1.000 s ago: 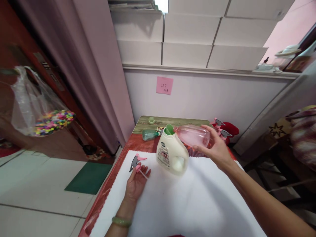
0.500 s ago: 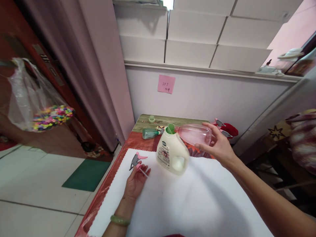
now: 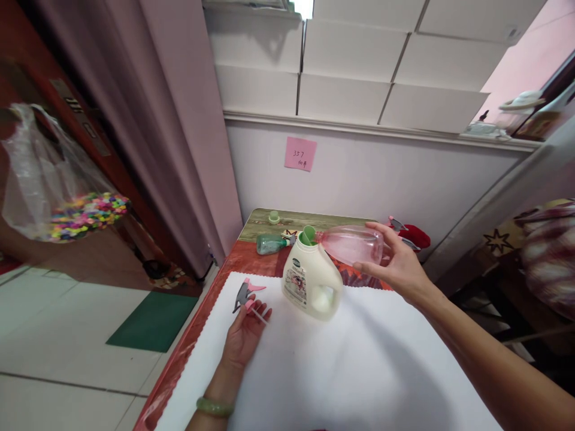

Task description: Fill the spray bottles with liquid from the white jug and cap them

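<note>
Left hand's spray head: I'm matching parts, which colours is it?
The spray head is pink and grey, clearest in the head view.

Cream jug (image 3: 311,281), pink bottle (image 3: 351,244), green mat (image 3: 151,321).

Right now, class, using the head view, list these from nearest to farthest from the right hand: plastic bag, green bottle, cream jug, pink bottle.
1. Pink bottle: in the right hand.
2. Cream jug: just left of it, upright.
3. Green bottle: farther left, behind the jug.
4. Plastic bag: far left, hanging.
</note>
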`<state>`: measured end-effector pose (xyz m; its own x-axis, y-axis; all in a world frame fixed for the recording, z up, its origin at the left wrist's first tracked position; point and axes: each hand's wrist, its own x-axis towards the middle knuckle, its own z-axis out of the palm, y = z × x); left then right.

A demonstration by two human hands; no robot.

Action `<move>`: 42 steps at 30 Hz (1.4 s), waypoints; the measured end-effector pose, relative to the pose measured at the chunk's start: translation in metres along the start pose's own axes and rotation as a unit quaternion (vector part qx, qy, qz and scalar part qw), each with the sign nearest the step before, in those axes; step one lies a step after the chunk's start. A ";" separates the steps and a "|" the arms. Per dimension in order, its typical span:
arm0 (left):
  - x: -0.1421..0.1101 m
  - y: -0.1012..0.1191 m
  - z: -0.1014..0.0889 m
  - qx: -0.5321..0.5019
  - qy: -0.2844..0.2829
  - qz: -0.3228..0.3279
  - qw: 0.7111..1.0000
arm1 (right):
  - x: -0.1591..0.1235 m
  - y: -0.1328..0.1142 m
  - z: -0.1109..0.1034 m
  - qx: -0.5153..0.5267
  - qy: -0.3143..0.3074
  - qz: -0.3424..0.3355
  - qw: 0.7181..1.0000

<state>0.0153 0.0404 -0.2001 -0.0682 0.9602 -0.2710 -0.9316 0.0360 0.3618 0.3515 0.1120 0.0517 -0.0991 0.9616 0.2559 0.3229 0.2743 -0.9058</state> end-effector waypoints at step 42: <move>0.007 -0.001 -0.015 0.025 -0.037 -0.010 0.999 | 0.007 -0.022 -0.015 -0.127 -0.012 -0.024 0.992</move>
<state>0.0106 0.0432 -0.2157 -0.0218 0.9770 -0.2122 -0.9135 0.0668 0.4014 0.3575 0.1130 0.0785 -0.1411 0.9476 0.2865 0.5429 0.3160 -0.7781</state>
